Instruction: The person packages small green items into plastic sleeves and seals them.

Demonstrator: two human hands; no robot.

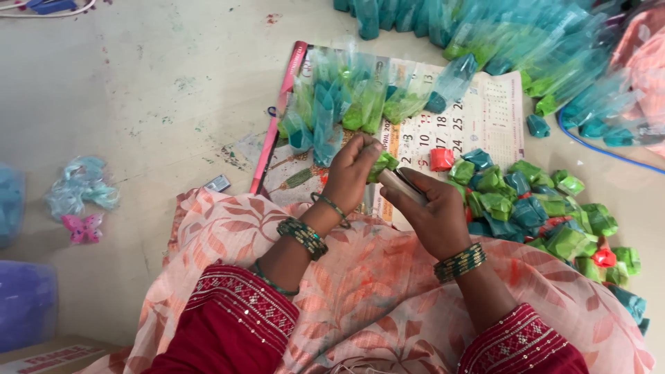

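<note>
Far left there's a purple plastic bag [24, 301] at the edge, then a pink butterfly clip [82, 227] lying on the floor [159, 104] just under a crumpled light-blue wrapper [81, 185]. Moving in, a pink-edged wall calendar [478, 118] is spread flat on the floor, with a row of clear pouches of green and teal powder [346, 104] lying across its top half. Your left hand [352, 173] sits right over the calendar's lower edge, fingers curled tight around a small green packet [383, 164], pinching it at the tips. Your right hand [433, 211] is just beside it, closed around a slim silvery tool [402, 185] whose tip meets that green packet; can't tell exactly what the tool is from here. Both wrists have green and gold bangles, and a peach leaf-print cloth [360, 291] covers your lap below them. To the right of your hands there's a pile of folded green and teal packets [537, 208] with a few red ones mixed in, one red packet [441, 159] sitting alone on the calendar. Top right, a bigger heap of clear powder pouches [526, 41] runs along the floor.
</note>
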